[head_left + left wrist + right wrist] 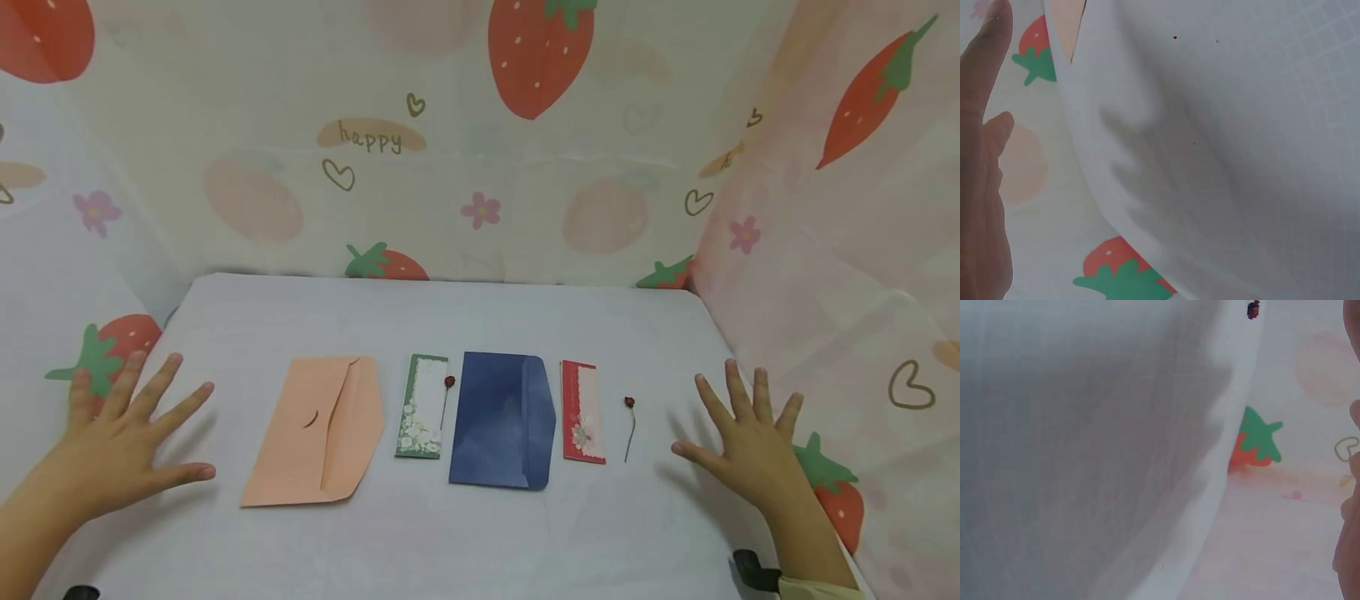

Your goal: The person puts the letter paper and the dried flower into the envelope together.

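Both hands hover above the white table with fingers spread, holding nothing. My left hand [123, 433] is at the left side, nearest a peach envelope [296, 433] whose flap stands out to the right. To its right lie a green-edged floral card [422, 408] and a dried red rose [449, 383]. A dark blue envelope [491, 421] lies at the middle, flap to the right. Beside it are a red floral card [582, 412] and a second dried rose [629, 403]. My right hand [753, 450] is nearest that rose, apart from it. Both wrist views show mostly hand shadows.
A white cloth covers the table [360, 550], whose far edge meets a strawberry-printed curtain [480, 158]. Similar printed cloth hangs at left and right. Dark bands or straps show near the wrists, one by the right forearm [813, 533].
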The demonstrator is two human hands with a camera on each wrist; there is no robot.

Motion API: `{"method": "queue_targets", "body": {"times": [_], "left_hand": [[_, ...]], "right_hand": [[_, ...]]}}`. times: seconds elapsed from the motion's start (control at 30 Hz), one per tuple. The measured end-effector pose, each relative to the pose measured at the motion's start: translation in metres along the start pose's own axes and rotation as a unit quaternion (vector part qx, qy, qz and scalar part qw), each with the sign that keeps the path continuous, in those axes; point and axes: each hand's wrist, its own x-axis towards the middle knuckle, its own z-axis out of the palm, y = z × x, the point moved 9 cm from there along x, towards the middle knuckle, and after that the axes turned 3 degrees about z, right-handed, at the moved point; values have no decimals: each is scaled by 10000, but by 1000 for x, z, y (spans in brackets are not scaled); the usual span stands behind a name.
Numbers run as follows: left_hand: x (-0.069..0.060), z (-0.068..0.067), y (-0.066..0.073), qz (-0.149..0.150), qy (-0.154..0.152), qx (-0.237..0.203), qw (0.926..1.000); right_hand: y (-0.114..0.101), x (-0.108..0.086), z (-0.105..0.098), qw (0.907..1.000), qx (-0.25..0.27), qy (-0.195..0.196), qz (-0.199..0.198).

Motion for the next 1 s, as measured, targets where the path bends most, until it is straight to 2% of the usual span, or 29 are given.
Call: {"method": "queue_targets", "body": {"times": [0.2,0.6,0.83,1.0], "left_hand": [[0,4,6,71,85,-139,9998],[9,4,21,417,253,-248,9985],[15,4,26,500,283,-288,9979],[18,4,29,524,334,-478,9969]], "right_hand": [[0,2,-1,9999,-43,32,115],[-7,11,0,9995,127,280,116],[-11,18,-1,9990,165,393,107],[-19,22,1,9982,366,450,118]]}}
